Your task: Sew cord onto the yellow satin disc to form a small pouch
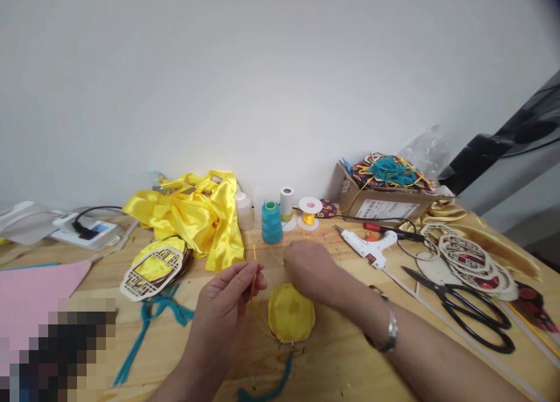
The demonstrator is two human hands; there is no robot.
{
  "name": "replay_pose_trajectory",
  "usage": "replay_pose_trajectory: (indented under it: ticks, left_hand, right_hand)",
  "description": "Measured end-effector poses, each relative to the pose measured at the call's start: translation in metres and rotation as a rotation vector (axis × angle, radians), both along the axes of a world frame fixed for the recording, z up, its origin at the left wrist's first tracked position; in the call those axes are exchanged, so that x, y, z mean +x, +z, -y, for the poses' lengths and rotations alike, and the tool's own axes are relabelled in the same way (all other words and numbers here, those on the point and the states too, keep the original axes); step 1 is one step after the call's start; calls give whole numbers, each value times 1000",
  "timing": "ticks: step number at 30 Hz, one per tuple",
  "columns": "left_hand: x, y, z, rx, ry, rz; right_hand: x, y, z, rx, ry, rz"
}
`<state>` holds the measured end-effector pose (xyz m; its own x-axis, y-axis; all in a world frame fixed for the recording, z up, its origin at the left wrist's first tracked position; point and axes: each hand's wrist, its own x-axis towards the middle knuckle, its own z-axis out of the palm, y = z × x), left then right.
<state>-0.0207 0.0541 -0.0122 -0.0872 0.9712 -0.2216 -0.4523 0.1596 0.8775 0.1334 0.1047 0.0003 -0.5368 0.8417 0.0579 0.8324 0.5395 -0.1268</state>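
A thin yellow cord [255, 253] is pinched between the thumb and fingers of my left hand [230, 291], its end sticking up above them. My right hand [308, 269] is closed at the far edge of a yellow fabric-covered disc [292, 313]; its fingertips are turned away and what they hold is hidden. The disc lies flat on the table, with a teal tassel [284, 374] trailing from its near edge. Loose cord loops between my left hand and the disc.
Left lie yellow satin [210, 215] and a stack of fretwork wooden plaques [153, 271]. Behind stand a teal thread cone [272, 224] and a cord spool [310, 206]. To the right are a glue gun [370, 244], black scissors [464, 308] and a filled cardboard box [376, 206].
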Motion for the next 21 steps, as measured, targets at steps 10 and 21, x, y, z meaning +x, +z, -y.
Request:
replay_pose_trajectory:
  ticks: [10, 21]
  left_hand:
    - [4, 1, 0, -47, -36, -55]
    - [11, 1, 4, -121, -165, -50]
  right_hand:
    - [39, 105, -97, 277, -422, -231]
    - [16, 36, 25, -160, -132, -617]
